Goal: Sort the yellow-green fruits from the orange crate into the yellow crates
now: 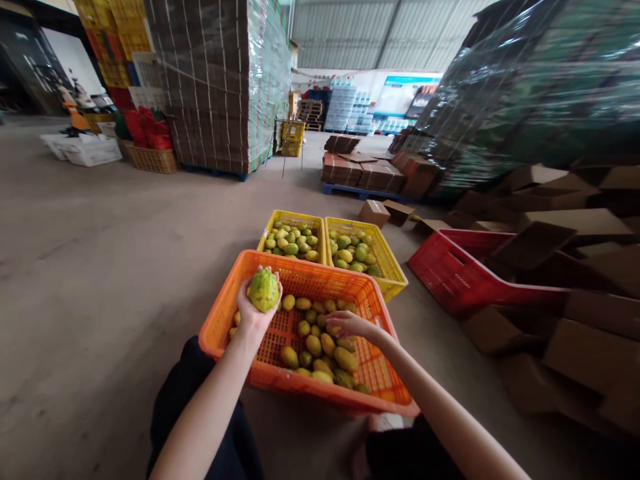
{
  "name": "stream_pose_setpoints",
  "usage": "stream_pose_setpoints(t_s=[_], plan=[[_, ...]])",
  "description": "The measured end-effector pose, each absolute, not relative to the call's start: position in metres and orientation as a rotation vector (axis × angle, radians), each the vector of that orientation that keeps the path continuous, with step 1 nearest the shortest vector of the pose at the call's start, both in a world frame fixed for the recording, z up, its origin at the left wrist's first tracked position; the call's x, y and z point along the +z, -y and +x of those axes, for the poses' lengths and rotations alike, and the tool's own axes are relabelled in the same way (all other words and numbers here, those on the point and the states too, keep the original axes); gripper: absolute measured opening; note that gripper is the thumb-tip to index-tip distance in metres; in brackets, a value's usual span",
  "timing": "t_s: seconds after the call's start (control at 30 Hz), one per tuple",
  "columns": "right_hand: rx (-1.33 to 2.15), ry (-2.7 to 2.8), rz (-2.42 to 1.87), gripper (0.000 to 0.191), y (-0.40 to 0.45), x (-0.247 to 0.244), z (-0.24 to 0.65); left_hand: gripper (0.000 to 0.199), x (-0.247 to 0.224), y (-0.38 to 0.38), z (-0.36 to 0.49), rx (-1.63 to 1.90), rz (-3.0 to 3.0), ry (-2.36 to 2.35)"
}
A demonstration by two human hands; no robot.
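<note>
My left hand (253, 313) is turned palm up over the left side of an orange plastic crate (227, 300). Its fingers curl around a green, ridged fruit (263, 290) with a bumpy skin. Inside the crate lie many smaller yellow-green oval fruits (314, 345), heaped mostly toward the middle and right. Just above that heap, my right hand (347, 324) reaches in from the right. Its fingers are apart and slightly bent, with no fruit seen in them; whether the fingertips touch the fruits below I cannot tell.
Two yellow crates (391, 257) of similar fruit stand behind the orange one. To the right, a red crate (450, 273) sits among open cardboard boxes (590, 347). Wrapped pallet stacks (205, 87) rise at the back left and right. Flattened cartons (383, 177) lie on a blue pallet.
</note>
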State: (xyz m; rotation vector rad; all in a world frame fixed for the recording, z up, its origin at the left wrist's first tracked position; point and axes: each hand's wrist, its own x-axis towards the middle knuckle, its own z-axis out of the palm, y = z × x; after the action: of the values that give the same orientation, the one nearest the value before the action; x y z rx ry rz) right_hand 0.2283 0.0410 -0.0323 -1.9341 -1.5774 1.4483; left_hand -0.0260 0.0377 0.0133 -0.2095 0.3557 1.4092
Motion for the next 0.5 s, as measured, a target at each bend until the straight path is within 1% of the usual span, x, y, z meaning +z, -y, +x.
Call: stream_pose_setpoints(t_s=[0.1, 0.2, 0.27, 0.37, 0.43, 0.5], plan=[[1.329, 1.858, -1.929, 0.013, -0.014, -0.034, 0.225, 0.037, -0.001, -0.037, -0.016, 1.428, -0.178, -0.444], [1.202, 2.215, -1.964, 0.015, 0.008, -0.034, 0.21, 0.036, -0.021, -0.032, -0.002, 1.449, -0.149, -0.551], [1.17, 2.406, -1.977, 0.025, 0.021, -0.032, 0.197, 0.034, -0.037, -0.027, 0.008, 1.415, -0.111, -0.621], [1.102, 2.619, -1.92, 0.039, 0.035, -0.026, 0.184, 0.028, -0.064, -0.022, 0.02, 1.248, -0.098, -0.87], [1.028, 2.703, -1.899, 0.042, 0.041, -0.019, 0.183, 0.026, -0.08, -0.02, 0.028, 1.122, -0.126, -1.056], [0.923, 2.729, -1.921, 0.041, 0.044, -0.01, 0.187, 0.026, -0.091, -0.02, 0.04, 1.045, -0.134, -1.147]])
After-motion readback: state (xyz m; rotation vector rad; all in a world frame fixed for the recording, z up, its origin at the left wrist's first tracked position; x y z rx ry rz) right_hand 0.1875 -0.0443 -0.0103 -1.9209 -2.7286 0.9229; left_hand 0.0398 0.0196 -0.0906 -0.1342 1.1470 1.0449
